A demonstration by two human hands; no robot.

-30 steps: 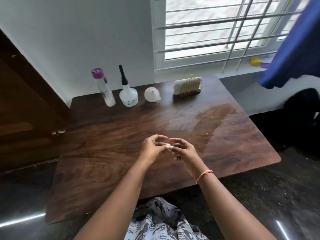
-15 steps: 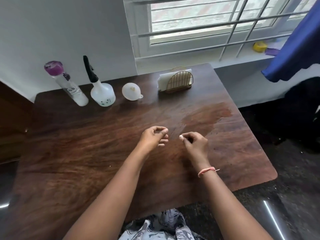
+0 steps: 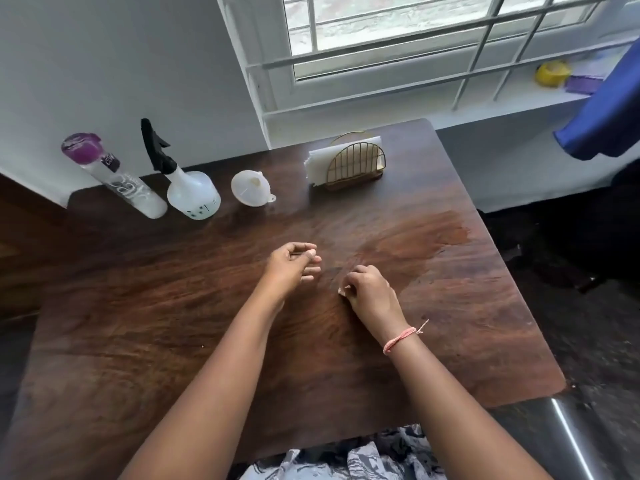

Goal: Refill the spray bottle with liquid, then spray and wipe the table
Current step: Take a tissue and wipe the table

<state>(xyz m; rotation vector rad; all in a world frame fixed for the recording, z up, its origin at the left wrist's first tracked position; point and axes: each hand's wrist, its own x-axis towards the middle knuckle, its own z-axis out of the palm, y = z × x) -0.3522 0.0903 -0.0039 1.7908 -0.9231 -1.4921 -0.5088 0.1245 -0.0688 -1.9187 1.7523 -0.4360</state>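
Wooden table [image 3: 450, 306], hands [image 3: 294, 268] mid-surface, edges distant.

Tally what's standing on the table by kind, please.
Bottles: 2, a purple-capped refill bottle and a spray bottle
Funnels: 1, a white funnel
Napkin holders: 1, a wire napkin holder
Total: 4
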